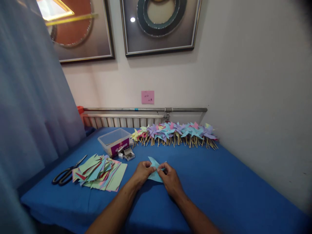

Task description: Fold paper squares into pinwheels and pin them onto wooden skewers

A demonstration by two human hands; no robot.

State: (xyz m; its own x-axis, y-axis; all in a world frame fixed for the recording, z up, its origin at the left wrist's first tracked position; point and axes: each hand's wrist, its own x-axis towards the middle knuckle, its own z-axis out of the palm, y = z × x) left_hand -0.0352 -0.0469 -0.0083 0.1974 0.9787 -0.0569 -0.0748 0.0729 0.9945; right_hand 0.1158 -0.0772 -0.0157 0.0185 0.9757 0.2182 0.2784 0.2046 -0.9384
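Note:
Both my hands meet at the middle of the blue table (pixel 219 188) over a light blue paper piece (pixel 155 169). My left hand (pixel 142 172) pinches its left side with closed fingers. My right hand (pixel 170 178) pinches the right side, fingers curled in. One paper point sticks up between them. A fanned stack of coloured cut paper squares (pixel 98 172) lies to the left of my hands.
Black scissors (pixel 67 174) lie at the far left. A clear plastic box (pixel 114 141) and small pin boxes (pixel 126 154) sit behind the stack. A long row of finished paper pinwheels on sticks (pixel 175 134) lines the wall. A curtain (pixel 31 97) hangs on the left.

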